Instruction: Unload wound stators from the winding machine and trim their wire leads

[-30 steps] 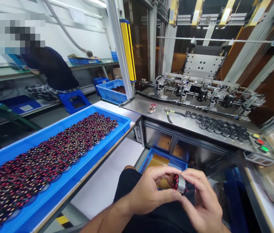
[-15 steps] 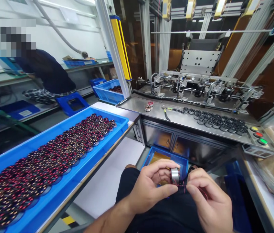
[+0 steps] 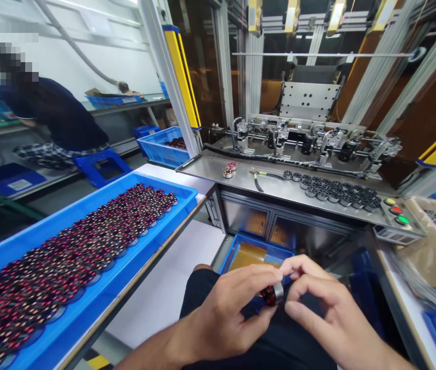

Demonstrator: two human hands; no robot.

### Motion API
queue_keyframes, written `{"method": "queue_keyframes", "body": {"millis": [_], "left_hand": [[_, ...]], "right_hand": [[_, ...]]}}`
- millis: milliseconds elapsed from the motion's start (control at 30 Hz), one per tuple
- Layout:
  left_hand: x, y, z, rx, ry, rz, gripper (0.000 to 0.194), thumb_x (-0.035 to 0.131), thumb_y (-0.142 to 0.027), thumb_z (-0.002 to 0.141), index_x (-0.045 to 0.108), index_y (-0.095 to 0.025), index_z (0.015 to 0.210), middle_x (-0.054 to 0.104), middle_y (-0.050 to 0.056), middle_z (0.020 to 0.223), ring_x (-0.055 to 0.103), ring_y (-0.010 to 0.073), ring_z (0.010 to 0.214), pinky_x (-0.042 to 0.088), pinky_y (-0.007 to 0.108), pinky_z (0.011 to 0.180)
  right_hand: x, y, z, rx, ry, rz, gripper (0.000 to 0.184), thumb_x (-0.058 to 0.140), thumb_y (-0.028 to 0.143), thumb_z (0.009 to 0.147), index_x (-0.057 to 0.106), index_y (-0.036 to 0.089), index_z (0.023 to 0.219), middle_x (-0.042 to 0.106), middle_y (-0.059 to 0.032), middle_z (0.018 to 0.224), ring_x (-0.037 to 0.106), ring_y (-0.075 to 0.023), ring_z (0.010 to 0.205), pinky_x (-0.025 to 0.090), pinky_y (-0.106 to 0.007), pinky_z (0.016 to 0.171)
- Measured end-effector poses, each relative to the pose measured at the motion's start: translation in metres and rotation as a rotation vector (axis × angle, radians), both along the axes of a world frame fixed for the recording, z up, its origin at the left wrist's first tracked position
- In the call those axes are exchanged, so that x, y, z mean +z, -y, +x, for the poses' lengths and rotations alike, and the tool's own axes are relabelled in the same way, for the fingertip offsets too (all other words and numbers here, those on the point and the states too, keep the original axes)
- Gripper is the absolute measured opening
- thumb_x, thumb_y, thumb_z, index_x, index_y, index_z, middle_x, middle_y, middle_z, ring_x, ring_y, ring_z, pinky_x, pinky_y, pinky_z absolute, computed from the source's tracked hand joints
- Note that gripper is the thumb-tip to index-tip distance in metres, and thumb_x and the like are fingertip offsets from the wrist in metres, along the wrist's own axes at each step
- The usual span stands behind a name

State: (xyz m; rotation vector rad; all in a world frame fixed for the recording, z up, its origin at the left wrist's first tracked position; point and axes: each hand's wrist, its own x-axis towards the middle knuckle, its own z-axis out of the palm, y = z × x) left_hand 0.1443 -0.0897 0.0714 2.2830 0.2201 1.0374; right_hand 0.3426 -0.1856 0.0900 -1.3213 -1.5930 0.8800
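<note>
My left hand (image 3: 231, 308) holds a motor stator (image 3: 275, 294) over my lap, pinched between thumb and fingers. The stator has a silver metal rim and dark red windings, and part of it is hidden by the fingers. Close by on the right is my right hand (image 3: 329, 303), thumb and fingers curved apart with no object visible in them. One of its fingertips meets the left fingertips at the stator's upper edge. No loose wire can be made out between the hands.
A long blue tray (image 3: 185, 192) of wound stators lies left. On the machine's metal ledge (image 3: 202, 167) are two stators (image 3: 228, 172), cutting pliers (image 3: 256, 180), several black cores (image 3: 329, 189) and push buttons (image 3: 397, 210). A blue bin (image 3: 228, 259) sits below. A person (image 3: 59, 113) sits far left.
The stator has turned, showing its red windings side. My right hand has let go of the thin red wires and moved up against the left fingertips. The view has shifted slightly right.
</note>
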Motion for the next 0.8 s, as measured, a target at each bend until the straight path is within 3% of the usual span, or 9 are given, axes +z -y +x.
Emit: {"method": "queue_keyframes", "body": {"millis": [133,233,333,400,467,533,600,800], "left_hand": [[0.001,0.002,-0.007,-0.11,-0.015,-0.096,0.056,0.069,-0.003,0.078,0.054,-0.021,0.129,0.071,0.014,0.116,0.07,0.0211,0.106,0.057,0.029,0.093],[0.002,0.001,-0.012,-0.151,0.002,-0.168,0.047,0.071,-0.005,0.077,0.061,-0.02,0.12,0.071,0.015,0.115,0.071,0.0223,0.102,0.06,0.03,0.089],[0.001,0.001,-0.012,-0.074,0.015,-0.164,0.045,0.071,-0.006,0.076,0.063,-0.019,0.118,0.072,0.015,0.113,0.072,0.0232,0.102,0.06,0.031,0.09],[-0.002,0.002,-0.011,-0.014,0.018,-0.129,0.046,0.069,-0.005,0.077,0.062,-0.019,0.12,0.072,0.014,0.114,0.071,0.0231,0.105,0.059,0.031,0.093],[-0.004,0.003,-0.009,0.011,0.016,-0.106,0.047,0.068,-0.004,0.077,0.061,-0.018,0.122,0.071,0.014,0.116,0.07,0.0228,0.107,0.057,0.03,0.095],[-0.005,0.003,-0.009,0.014,0.016,-0.106,0.048,0.067,-0.003,0.077,0.061,-0.019,0.122,0.07,0.014,0.118,0.069,0.0229,0.109,0.057,0.03,0.095],[-0.005,0.002,-0.012,0.008,0.026,-0.136,0.049,0.067,-0.002,0.076,0.062,-0.019,0.122,0.07,0.014,0.118,0.07,0.0227,0.107,0.057,0.029,0.094],[-0.01,-0.006,-0.031,-0.073,0.092,-0.448,0.048,0.077,-0.004,0.069,0.07,-0.022,0.114,0.074,0.01,0.11,0.071,0.0229,0.101,0.056,0.031,0.092]], "right_hand": [[0.003,-0.011,0.005,0.048,-0.051,-0.094,0.023,0.058,0.037,0.094,0.061,0.022,0.076,0.061,-0.0048,0.107,0.061,-0.0202,0.1,0.048,-0.034,0.09],[-0.003,-0.016,0.021,0.051,0.053,-0.098,0.027,0.058,0.038,0.093,0.063,0.022,0.073,0.064,-0.0061,0.107,0.063,-0.0221,0.099,0.05,-0.037,0.088],[-0.001,-0.012,0.021,-0.082,0.248,0.157,0.013,0.064,0.036,0.09,0.066,0.025,0.086,0.065,-0.0094,0.111,0.064,-0.0263,0.104,0.053,-0.04,0.086],[0.005,-0.007,0.01,-0.101,0.375,0.376,0.021,0.073,0.04,0.082,0.066,0.027,0.097,0.065,-0.0127,0.114,0.063,-0.0304,0.106,0.055,-0.043,0.084],[0.012,-0.006,-0.006,-0.05,0.479,0.491,0.027,0.077,0.039,0.079,0.065,0.026,0.099,0.066,-0.0147,0.112,0.063,-0.0324,0.106,0.056,-0.046,0.083],[0.015,-0.009,-0.019,-0.012,0.547,0.532,0.014,0.071,0.027,0.083,0.065,0.025,0.097,0.067,-0.0146,0.108,0.064,-0.0308,0.104,0.057,-0.047,0.082],[0.016,-0.014,-0.025,0.03,0.579,0.55,0.015,0.062,0.015,0.086,0.065,0.024,0.097,0.067,-0.0143,0.107,0.064,-0.0289,0.103,0.058,-0.045,0.081],[0.022,-0.027,-0.005,0.257,0.638,0.475,0.013,0.06,0.013,0.087,0.065,0.023,0.094,0.068,-0.0124,0.107,0.065,-0.0255,0.103,0.059,-0.037,0.081]]}}
